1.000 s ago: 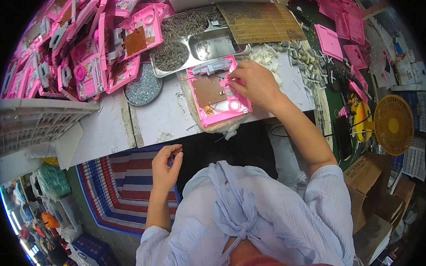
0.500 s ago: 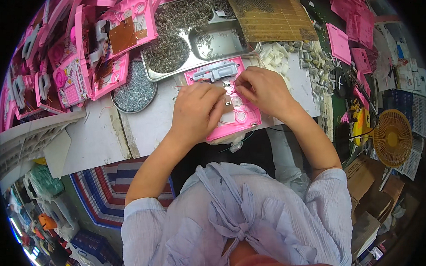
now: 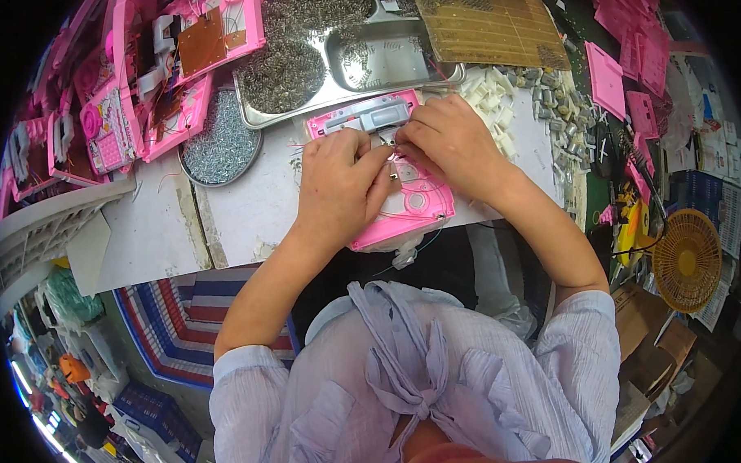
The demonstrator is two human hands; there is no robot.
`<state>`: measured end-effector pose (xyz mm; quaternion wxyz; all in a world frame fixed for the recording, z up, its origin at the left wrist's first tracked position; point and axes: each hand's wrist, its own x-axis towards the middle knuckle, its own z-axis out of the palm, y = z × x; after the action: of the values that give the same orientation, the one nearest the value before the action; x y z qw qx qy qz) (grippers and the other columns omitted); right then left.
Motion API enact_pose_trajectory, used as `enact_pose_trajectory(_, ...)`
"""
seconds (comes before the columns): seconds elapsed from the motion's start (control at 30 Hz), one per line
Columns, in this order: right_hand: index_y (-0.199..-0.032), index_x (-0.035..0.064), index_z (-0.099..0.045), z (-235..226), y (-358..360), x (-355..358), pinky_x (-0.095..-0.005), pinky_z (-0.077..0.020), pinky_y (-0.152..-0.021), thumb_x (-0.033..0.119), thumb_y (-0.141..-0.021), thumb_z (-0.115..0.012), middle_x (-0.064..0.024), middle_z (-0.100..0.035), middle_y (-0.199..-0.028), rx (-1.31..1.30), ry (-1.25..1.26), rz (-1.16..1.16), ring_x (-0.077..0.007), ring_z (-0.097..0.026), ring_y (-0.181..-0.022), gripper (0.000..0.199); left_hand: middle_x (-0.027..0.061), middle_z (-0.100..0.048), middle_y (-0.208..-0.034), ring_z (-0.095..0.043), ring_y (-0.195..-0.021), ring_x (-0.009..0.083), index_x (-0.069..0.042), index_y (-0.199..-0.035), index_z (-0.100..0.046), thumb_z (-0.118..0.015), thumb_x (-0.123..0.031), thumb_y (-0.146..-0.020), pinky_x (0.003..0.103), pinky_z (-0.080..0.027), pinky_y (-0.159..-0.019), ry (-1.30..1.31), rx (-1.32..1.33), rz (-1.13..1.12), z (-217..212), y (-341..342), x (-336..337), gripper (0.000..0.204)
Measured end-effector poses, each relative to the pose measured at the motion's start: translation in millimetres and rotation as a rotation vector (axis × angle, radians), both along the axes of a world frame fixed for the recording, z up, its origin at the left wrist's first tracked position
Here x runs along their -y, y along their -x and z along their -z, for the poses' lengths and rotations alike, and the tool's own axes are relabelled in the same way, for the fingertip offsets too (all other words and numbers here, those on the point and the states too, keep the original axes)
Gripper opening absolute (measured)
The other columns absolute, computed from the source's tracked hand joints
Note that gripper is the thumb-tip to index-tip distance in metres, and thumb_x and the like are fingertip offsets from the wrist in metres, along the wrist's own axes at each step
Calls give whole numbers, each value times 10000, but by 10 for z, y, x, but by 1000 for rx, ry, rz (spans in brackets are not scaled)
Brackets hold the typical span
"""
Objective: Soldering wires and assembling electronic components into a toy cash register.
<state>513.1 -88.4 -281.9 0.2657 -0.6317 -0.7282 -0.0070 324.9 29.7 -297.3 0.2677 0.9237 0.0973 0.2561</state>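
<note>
A pink plastic housing point(image 3: 387, 232) lies open on the white bench in front of me, with a grey plastic part point(image 3: 373, 117) across its far end. White round fittings point(image 3: 417, 202) and thin wires show inside it. My left hand point(image 3: 338, 185) rests over the housing's left side, thumb and fingers drawn together. From the right, my right hand point(image 3: 455, 145) reaches over the middle in a pinch, fingertips close to those of the left. Whatever sits between the fingertips is too small and covered to name.
A metal tray point(image 3: 309, 107) of small springs lies beyond the housing, beside a round dish point(image 3: 222, 145) of screws. Pink housings point(image 3: 138, 101) pile up at left. White plastic pieces point(image 3: 489, 101) and small metal cylinders point(image 3: 554, 115) lie right. A yellow fan point(image 3: 686, 259) stands far right.
My right hand has shifted slightly left, bringing its fingertips nearer my left hand's. Both hands stay over the pink housing. The whole view has shifted a little.
</note>
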Motion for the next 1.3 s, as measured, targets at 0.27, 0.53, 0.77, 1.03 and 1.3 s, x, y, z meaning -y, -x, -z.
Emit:
enact_pose_trajectory(0.27, -939, 100, -694, 62, 71, -29, -381, -442, -686, 126, -774, -786, -18, -629, -771, 36, 31, 67, -236, -628, -727, 191, 35, -611, -877, -604, -864, 236, -95, -1025, -743, -734, -113, -807, 412, -418, -835, -56, -21, 41, -26, 62, -22, 219)
enact_pose_trajectory(0.53, -1064, 120, -752, -146, 67, 87, -372, -446, -661, 168, -774, -778, -9, -640, -744, 179, 303, -11, -208, -639, -708, 295, 38, -605, -885, -606, -871, 241, -98, -1037, -736, -744, -119, -799, 415, -424, -849, -46, -10, 31, 0, 75, -21, 240)
enact_pose_trajectory(0.77, -1145, 74, -728, -263, -204, 24, -397, -488, -727, 202, -796, -776, -56, -683, -846, 7, 370, -129, -249, -653, -792, 375, 47, -567, -899, -590, -905, 246, -129, -1100, -701, -743, -194, -819, 430, -426, -866, -145, -101, 68, -68, 44, -12, 292)
enact_pose_trajectory(1.03, -1418, 24, -507, -392, 340, 677, -432, -447, -816, 340, -785, -824, -116, -685, -1027, -20, 328, 324, -298, -621, -951, 775, 49, -570, -901, -595, -907, 246, -162, -1141, -677, -732, -203, -820, 440, -431, -876, -291, -216, 135, -160, 17, -71, 328)
enact_pose_trajectory(1.3, -1513, -28, -378, -395, 727, 940, -437, -406, -704, 225, -796, -792, -108, -663, -807, 20, 508, 422, -309, -599, -744, 866, 65, -573, -938, -600, -918, 271, -108, -1089, -686, -706, -118, -750, 436, -409, -843, -46, -66, 228, -315, 55, 331, 340)
